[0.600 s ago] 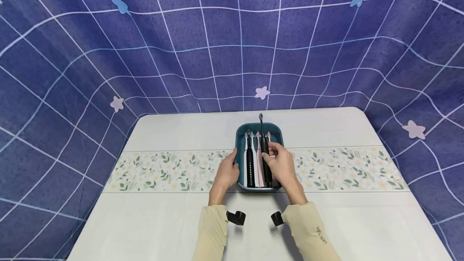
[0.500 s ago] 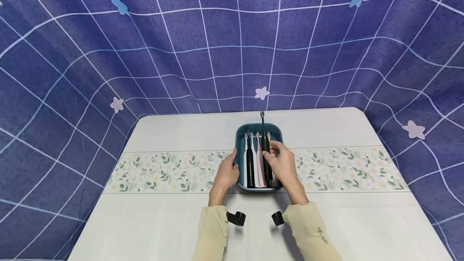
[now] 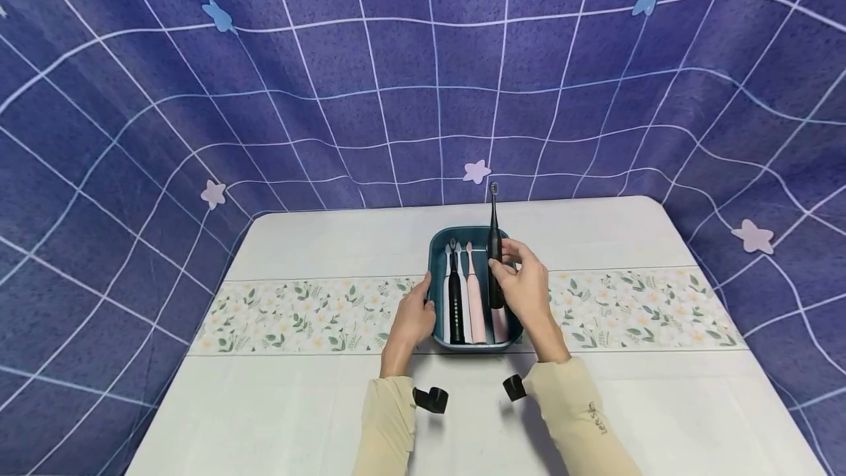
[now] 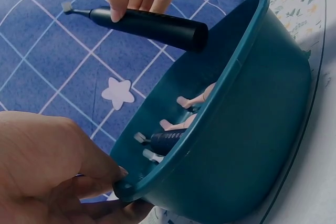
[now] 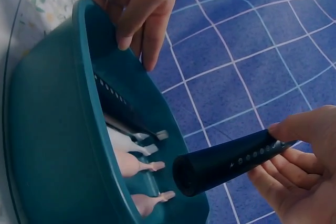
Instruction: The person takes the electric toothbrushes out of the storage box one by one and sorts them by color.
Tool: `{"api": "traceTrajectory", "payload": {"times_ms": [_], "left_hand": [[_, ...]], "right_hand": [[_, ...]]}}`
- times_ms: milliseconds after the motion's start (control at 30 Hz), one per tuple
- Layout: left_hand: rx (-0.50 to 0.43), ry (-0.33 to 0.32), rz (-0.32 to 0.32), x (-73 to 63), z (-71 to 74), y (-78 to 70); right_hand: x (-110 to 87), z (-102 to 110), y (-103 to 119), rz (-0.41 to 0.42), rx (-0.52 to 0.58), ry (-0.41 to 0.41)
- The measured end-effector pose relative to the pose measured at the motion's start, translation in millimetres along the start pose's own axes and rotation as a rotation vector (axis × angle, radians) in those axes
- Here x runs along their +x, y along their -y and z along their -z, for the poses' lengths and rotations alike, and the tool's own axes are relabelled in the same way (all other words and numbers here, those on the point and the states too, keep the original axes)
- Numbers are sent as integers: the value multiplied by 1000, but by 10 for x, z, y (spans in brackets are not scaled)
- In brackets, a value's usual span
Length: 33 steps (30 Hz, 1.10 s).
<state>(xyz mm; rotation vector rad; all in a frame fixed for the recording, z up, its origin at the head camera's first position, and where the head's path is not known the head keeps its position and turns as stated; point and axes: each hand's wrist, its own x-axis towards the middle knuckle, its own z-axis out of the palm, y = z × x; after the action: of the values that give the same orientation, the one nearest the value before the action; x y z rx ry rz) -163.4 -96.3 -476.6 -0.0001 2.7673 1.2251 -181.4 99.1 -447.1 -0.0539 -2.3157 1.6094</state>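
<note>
My right hand (image 3: 526, 289) pinches a black electric toothbrush (image 3: 495, 274) by its handle, thumb against fingers. The toothbrush is raised over the right part of a teal basin (image 4: 252, 124), brush head pointing to the far side. In the right wrist view, a row of small marks runs along its handle (image 5: 226, 162). My left hand (image 3: 411, 318) grips the basin's left rim, with the thumb inside and fingers outside. Side by side in the basin lie another black electric toothbrush (image 3: 456, 307), pink toothbrushes (image 3: 476, 311) and white toothbrushes (image 3: 465, 307).
The basin stands on a white table (image 3: 297, 410) crossed by a floral band (image 3: 297, 314). A blue curtain (image 3: 370, 116) with a grid and stars hangs behind and at the sides. Each wrist wears a black camera mount (image 3: 432, 398).
My right hand has lifted the black electric toothbrush higher and moved it right and away, uncovering more of the pink toothbrush below it. My left hand stays on the rim.
</note>
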Motion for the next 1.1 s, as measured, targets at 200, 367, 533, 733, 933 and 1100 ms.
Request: {"api": "traceTrajectory", "payload": {"times_ms": [200, 367, 533, 733, 933, 1100], "left_hand": [[-17, 0, 11, -8, 3, 9], [-28, -7, 27, -12, -5, 4], [-32, -14, 36, -6, -4, -3], [-31, -14, 35, -13, 5, -13], [-23, -10, 23, -19, -1, -13], [-22, -11, 24, -24, -1, -16]], "right_hand": [[78, 37, -51, 28, 46, -53], [141, 109, -101, 39, 73, -101], [206, 203, -74, 59, 102, -163], [326, 257, -168, 89, 148, -228], [426, 292, -275, 102, 126, -282], [474, 302, -385, 93, 127, -322]]}}
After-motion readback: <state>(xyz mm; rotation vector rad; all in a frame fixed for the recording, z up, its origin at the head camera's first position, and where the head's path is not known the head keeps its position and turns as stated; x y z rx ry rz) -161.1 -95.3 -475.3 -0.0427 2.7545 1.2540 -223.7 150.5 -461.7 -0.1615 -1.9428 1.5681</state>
